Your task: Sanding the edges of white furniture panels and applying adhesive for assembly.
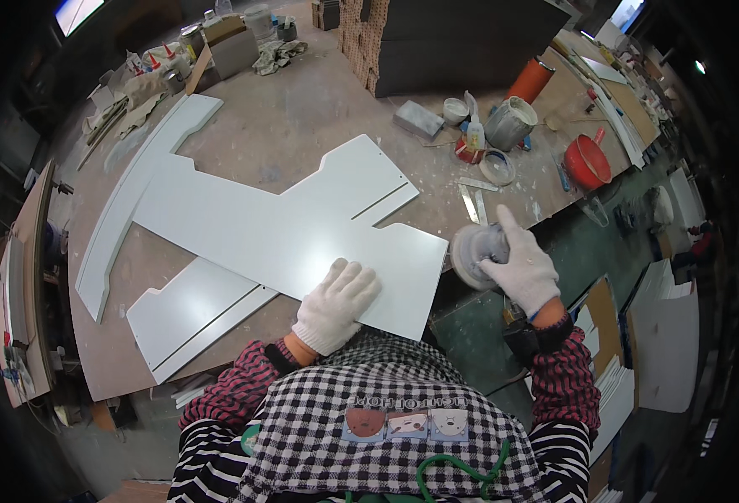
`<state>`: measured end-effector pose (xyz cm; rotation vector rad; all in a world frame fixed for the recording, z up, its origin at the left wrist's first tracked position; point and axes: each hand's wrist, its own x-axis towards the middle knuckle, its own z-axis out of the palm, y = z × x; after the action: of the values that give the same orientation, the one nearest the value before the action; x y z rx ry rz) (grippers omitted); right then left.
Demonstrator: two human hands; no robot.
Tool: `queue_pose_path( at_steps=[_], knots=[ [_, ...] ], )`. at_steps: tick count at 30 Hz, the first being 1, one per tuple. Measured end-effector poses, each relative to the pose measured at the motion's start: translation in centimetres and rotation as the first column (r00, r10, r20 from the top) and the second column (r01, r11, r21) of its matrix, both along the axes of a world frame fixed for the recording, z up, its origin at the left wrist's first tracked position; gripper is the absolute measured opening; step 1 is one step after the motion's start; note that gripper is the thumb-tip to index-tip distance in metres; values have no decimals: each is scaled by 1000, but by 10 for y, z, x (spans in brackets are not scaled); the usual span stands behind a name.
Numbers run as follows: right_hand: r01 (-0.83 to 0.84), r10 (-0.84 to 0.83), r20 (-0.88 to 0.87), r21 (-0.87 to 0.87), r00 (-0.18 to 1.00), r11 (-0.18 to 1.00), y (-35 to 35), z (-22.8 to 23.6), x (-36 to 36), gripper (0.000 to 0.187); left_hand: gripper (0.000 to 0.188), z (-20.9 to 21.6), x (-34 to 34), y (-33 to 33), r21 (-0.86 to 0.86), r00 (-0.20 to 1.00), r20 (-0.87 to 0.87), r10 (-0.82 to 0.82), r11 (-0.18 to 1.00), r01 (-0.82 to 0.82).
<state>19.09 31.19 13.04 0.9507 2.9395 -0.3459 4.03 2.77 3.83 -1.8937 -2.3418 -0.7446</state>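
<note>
the left hand, in a white knit glove, lies flat with fingers spread wide, palm down on the near edge of a large pale grey cut panel that fills the middle of the workbench. the right hand, gloved the same way, is closed over a round disc sander, index finger stretched toward 12 o'clock; the sander sits just at the panel's 3 o'clock edge, whether touching it i cannot tell. a second pale panel with a slot lies partly under the big one toward 7 o'clock, and a long curved strip runs from 8 o'clock up to 11 o'clock. toward 1 o'clock of the sander stand a grey paint-stained bucket, a glue bottle, a roll of tape and a red scoop-like bowl. an orange cylinder leans against a dark block at 12 o'clock.
</note>
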Motion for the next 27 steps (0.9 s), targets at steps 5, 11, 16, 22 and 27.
queue_pose_path(
  at_steps=[5,11,16,22,27],
  knots=[
    [299,-292,-98,59,951,953,45,12,14,102,52,4,3,1,47,999,-45,29,999,-26],
    [391,-394,-192,-54,899,919,115,-4,23,107,43,4,2,2,39,996,-65,59,998,-56],
    [415,-442,-403,-156,802,896,174,-38,10,104,45,13,4,0,-14,995,-64,71,997,-72],
    [525,-517,-479,-130,709,841,235,-77,-18,90,54,8,3,1,-101,998,-60,26,994,-32],
    [593,-578,-356,-77,734,801,228,-74,-54,91,50,5,6,2,-91,996,-67,54,994,-60]
  ],
)
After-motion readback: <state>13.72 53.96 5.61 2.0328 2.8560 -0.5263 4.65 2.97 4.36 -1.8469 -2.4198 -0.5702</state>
